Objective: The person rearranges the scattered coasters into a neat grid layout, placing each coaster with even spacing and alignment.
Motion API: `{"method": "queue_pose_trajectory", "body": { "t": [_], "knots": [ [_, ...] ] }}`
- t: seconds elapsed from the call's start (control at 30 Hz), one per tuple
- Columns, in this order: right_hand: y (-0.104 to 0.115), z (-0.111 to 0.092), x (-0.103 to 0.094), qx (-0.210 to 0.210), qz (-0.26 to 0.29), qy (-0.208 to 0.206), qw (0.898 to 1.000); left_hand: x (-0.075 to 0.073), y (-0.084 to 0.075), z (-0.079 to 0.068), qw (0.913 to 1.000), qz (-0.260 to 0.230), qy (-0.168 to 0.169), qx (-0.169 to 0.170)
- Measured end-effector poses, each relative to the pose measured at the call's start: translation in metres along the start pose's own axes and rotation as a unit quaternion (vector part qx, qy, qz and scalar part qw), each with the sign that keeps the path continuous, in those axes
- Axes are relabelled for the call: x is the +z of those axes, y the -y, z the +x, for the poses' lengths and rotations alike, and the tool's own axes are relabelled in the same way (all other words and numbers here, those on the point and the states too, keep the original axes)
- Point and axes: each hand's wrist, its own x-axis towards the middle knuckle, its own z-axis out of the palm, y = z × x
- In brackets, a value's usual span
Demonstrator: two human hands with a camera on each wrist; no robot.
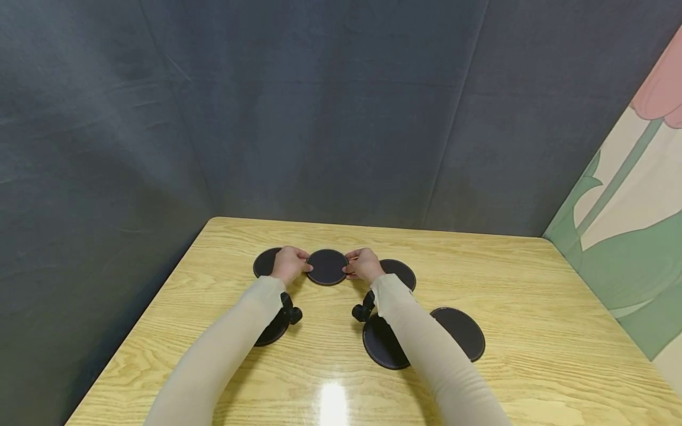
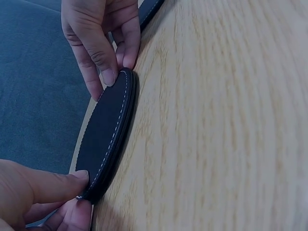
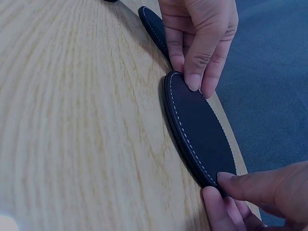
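A round black coaster (image 1: 327, 267) with pale stitching round its rim lies between both hands near the back of the table. My left hand (image 1: 290, 264) pinches its left edge, thumb on top and fingers at the side. On the opposite edge, my right hand (image 1: 365, 265) pinches it the same way. Both wrist views show the coaster (image 2: 103, 130) low over the wood, its edge looking layered. Another black coaster (image 1: 264, 262) lies partly hidden behind the left hand. Behind the right hand, a further coaster (image 1: 401, 273) shows in part.
Under the left forearm a coaster (image 1: 274, 331) is partly covered. Two more, a front coaster (image 1: 382, 343) and a right-hand coaster (image 1: 462, 332), lie by the right forearm. The wooden table (image 1: 533, 296) ends at a dark cloth (image 1: 341, 118) behind; a flowered panel (image 1: 629, 248) stands right.
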Motion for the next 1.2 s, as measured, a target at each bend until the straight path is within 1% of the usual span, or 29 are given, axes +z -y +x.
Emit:
{"method": "queue_pose_trajectory", "body": {
  "t": [0.2,0.53,0.8,0.93,1.1,1.2],
  "knots": [
    [-0.0002,-0.0016,0.0012,-0.002,-0.003,-0.003,1.0,0.0008,0.001,0.0014,0.9998,0.021,0.004,0.003],
    [0.0005,-0.0015,0.0002,0.0,-0.013,-0.004,1.0,0.0018,0.0011,0.0025,0.9996,0.029,0.004,0.002],
    [-0.0009,0.0015,-0.0006,0.003,-0.016,-0.005,1.0,0.0009,0.0009,0.0039,0.9997,0.024,0.011,-0.004],
    [-0.0017,0.0028,-0.0005,0.003,-0.017,-0.004,1.0,0.0,0.0012,0.0045,0.9994,0.031,0.011,-0.001],
    [-0.0019,0.0044,-0.0007,0.004,-0.019,-0.002,1.0,0.0005,0.0019,0.0054,0.9997,0.016,0.016,-0.009],
    [-0.0018,0.005,-0.0008,0.004,-0.021,-0.002,1.0,0.0014,0.0021,0.0058,0.9997,0.019,0.014,-0.007]
  ]
}}
